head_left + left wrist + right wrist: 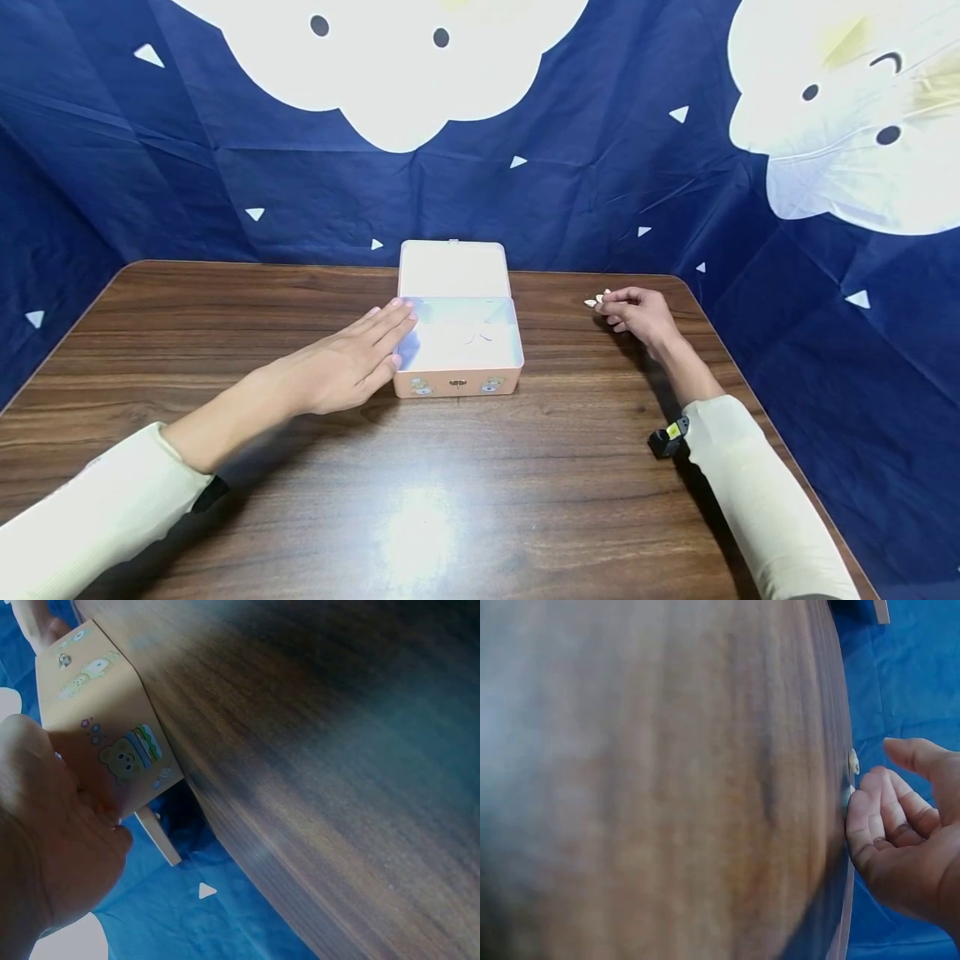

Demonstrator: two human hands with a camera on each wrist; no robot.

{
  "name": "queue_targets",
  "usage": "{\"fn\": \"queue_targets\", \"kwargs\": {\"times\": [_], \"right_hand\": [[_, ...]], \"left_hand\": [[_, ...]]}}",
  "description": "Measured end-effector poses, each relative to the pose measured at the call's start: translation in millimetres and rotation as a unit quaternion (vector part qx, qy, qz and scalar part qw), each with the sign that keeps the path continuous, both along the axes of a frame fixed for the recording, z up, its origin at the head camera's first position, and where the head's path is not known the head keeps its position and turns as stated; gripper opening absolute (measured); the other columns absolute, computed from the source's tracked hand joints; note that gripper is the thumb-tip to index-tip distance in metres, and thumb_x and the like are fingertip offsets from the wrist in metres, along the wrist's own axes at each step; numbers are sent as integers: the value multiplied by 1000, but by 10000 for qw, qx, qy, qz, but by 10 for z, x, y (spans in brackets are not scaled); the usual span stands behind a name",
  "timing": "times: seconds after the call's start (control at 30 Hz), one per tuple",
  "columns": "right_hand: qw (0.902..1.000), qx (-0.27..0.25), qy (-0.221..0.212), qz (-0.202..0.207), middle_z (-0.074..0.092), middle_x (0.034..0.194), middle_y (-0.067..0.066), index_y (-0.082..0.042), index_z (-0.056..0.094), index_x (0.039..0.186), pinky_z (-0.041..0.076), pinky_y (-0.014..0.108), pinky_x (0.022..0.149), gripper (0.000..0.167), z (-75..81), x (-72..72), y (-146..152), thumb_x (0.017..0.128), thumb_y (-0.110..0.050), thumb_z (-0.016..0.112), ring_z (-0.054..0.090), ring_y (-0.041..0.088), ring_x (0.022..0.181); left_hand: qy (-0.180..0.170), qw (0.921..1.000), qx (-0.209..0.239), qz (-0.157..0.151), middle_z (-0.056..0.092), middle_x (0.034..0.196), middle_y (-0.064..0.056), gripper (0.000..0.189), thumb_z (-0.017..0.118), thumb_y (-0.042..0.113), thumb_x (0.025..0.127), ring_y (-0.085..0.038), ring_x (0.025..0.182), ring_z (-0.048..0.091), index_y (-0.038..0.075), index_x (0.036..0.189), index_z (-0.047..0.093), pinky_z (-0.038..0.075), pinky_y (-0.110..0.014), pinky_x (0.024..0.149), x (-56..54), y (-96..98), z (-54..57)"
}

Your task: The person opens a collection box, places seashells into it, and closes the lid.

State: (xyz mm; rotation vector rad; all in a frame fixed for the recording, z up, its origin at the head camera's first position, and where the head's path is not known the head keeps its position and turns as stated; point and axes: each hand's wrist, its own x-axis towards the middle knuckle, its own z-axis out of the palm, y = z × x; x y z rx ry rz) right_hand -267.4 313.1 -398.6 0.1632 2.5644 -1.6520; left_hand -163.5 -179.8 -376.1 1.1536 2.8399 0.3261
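Observation:
An open box point(457, 382) with a pinkish-tan outside and a pale inside stands at the middle of the table, its lid point(453, 268) tipped back. My left hand point(352, 358) lies with straight fingers over the box's left rim. Bear drawings point(126, 757) decorate the side near it in the left wrist view. At the far right, my right hand point(637, 315) is low beside several small white pieces point(590, 303), too small to identify. In the right wrist view its fingers point(889, 814) bend loosely, the thumb stands apart, and one white piece point(853, 761) shows just beyond the fingertips.
The brown wood-grain table point(480, 500) has rounded far corners. A dark blue curtain point(600, 192) with white clouds and triangles hangs behind it and at both sides. A small black device point(664, 440) is strapped at the right wrist.

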Motion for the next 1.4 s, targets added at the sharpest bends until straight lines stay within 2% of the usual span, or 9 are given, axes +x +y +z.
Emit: {"fn": "queue_targets", "kwargs": {"times": [0.3, 0.47, 0.73, 1.0, 1.4], "right_hand": [[9985, 336, -362, 239, 72, 80, -22, 13, 66, 142, 60, 14, 70, 50, 19, -112, 25, 101, -13, 79, 68, -3, 78], [9965, 695, -440, 154, 69, 77, -23, 8, 71, 136, 54, 14, 67, 47, 14, -144, -16, 98, -17, 85, 64, -4, 74], [9937, 1060, -374, -16, 65, 72, -22, 2, 75, 119, 48, 14, 64, 37, 0, -185, -87, 95, -21, 91, 57, -1, 70], [9888, 1460, -323, 8, 61, 68, -18, 1, 79, 112, 44, 19, 59, 39, 7, -211, -94, 96, -32, 91, 54, 5, 70], [9902, 1390, -117, -23, 64, 68, -15, 0, 76, 104, 46, 17, 59, 31, 48, -168, -128, 99, -28, 88, 55, 3, 67]], "left_hand": [[-38, 10000, 41, -34, 9, 190, -21, 65, 37, 27, 122, -39, 179, 11, -2, 178, 21, 19, -62, 145, -9, 22, -13], [-57, 10000, 27, -23, 9, 190, -21, 65, 36, 27, 123, -38, 179, 11, -2, 178, 20, 19, -62, 145, -7, 23, -15], [-95, 10000, -24, 15, 8, 191, -20, 65, 35, 28, 123, -38, 179, 9, -1, 179, 20, 18, -62, 145, -11, 12, -9], [-88, 10000, -39, 4, 8, 191, -20, 65, 36, 28, 123, -38, 179, 10, -2, 179, 20, 19, -62, 145, -14, 10, 0], [-95, 9999, -49, 20, 9, 191, -20, 65, 36, 28, 123, -38, 179, 10, -2, 179, 20, 18, -61, 145, 4, 5, 28]]}}
